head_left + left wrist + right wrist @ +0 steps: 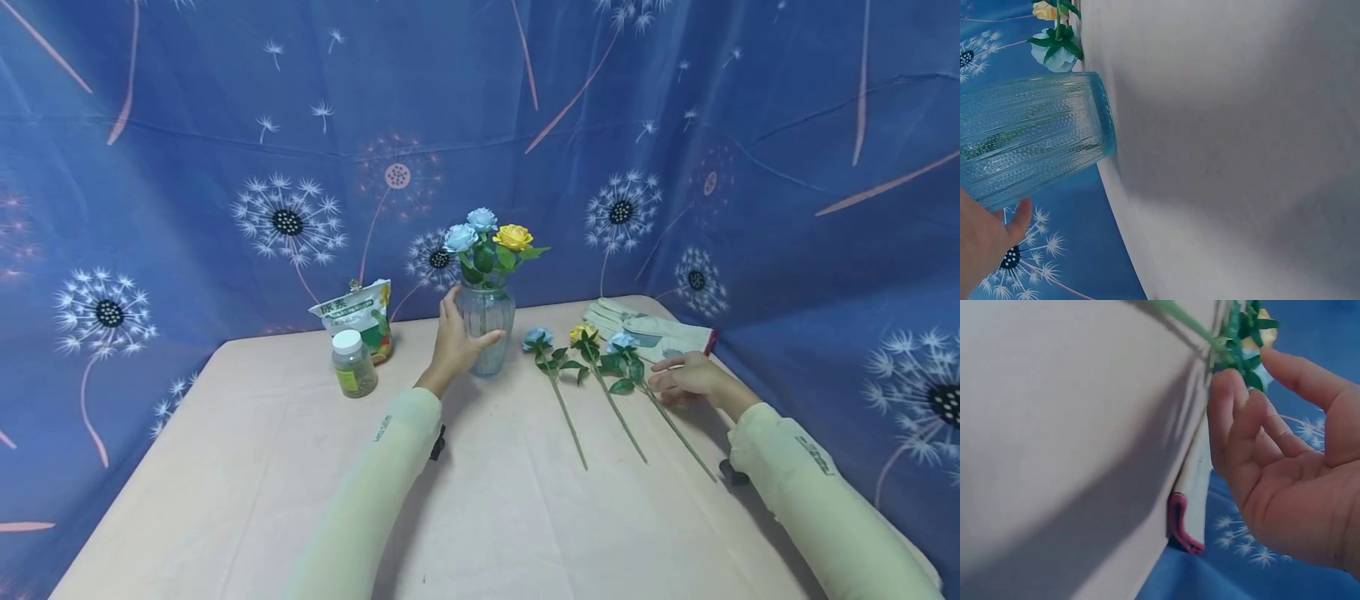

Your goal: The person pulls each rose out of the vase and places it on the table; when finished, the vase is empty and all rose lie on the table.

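Observation:
My left hand (pixel 456 342) is at the left side of a clear ribbed glass vase (pixel 487 321), thumb spread from the fingers. In the left wrist view, part of the hand (pixel 985 247) shows beside the upright vase (pixel 1041 128). Two blue roses (pixel 461 237) and a yellow rose (pixel 514 237) stand in it. My right hand (pixel 693 379) is beside the upper stem of the rightmost loose blue rose (pixel 622 342); its fingers bend loosely, the thumb apart, near the leaves (pixel 1254 362). Left of that rose lie another yellow rose (pixel 583 333) and another blue rose (pixel 537 337).
Pale work gloves (pixel 660 329) with a red cuff edge lie behind the right hand. Left of the vase stand a white-capped bottle (pixel 352 365) and a printed bag (pixel 363 317). A patterned blue cloth (pixel 480 100) hangs behind the pink-covered table (pixel 480 500).

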A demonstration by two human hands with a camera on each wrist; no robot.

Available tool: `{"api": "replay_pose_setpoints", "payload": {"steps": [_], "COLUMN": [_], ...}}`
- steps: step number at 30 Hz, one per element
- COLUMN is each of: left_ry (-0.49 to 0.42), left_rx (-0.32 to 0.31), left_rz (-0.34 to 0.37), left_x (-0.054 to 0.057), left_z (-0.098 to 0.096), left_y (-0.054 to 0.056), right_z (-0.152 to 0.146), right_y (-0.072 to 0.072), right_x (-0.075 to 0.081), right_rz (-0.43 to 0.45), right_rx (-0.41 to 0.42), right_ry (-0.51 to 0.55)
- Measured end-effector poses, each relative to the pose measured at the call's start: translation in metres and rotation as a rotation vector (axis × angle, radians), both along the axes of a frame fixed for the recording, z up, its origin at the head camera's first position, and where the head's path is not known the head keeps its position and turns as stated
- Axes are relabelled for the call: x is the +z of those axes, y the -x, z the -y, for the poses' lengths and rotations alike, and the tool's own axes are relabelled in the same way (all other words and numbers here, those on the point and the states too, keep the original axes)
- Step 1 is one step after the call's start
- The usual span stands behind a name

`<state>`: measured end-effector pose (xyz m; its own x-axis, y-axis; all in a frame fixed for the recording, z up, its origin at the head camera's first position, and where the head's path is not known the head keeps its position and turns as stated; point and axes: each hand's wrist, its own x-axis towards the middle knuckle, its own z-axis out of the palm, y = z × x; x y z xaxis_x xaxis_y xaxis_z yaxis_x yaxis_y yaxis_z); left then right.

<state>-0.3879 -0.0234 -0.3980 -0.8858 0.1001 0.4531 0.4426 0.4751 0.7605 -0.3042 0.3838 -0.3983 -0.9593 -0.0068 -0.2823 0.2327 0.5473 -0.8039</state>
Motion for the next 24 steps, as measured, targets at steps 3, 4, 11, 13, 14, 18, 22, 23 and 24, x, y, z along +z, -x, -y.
{"api": "replay_pose_setpoints", "payload": {"steps": [3, 4, 11, 13, 14, 18, 22, 23, 24], "left_ry": [0.0, 0.002, 0.001, 0.004, 0.002, -0.004, 0.0, 0.002, 0.005], "left_rx": [-0.001, 0.002, 0.004, 0.004, 0.004, -0.003, -0.013, -0.014, -0.015], "left_rz": [-0.004, -0.002, -0.002, -0.001, 0.0, 0.008, 0.0, -0.003, -0.003], "left_x": [0.0, -0.001, 0.0, 0.0, 0.0, 0.0, 0.001, 0.002, 0.002], "left_z": [-0.001, -0.001, -0.003, -0.002, -0.002, -0.001, -0.001, 0.0, 0.0], "left_y": [0.0, 0.0, 0.001, 0.001, 0.001, 0.0, 0.0, 0.001, 0.001], "right_z": [0.001, 0.002, 0.022, 0.032, 0.037, 0.058, 0.076, 0.081, 0.085], "right_y": [-0.002, -0.003, -0.003, -0.002, -0.002, -0.003, -0.003, -0.003, -0.003], "right_x": [0.006, 0.008, 0.019, 0.022, 0.024, 0.029, 0.031, 0.031, 0.032], "right_rz": [-0.052, -0.076, -0.211, -0.225, -0.226, -0.257, -0.297, -0.304, -0.309], "right_rx": [0.004, 0.011, 0.008, 0.005, 0.003, 0.016, 0.038, 0.038, 0.039], "right_ry": [-0.02, -0.034, -0.098, -0.094, -0.089, -0.068, -0.056, -0.055, -0.053]}}
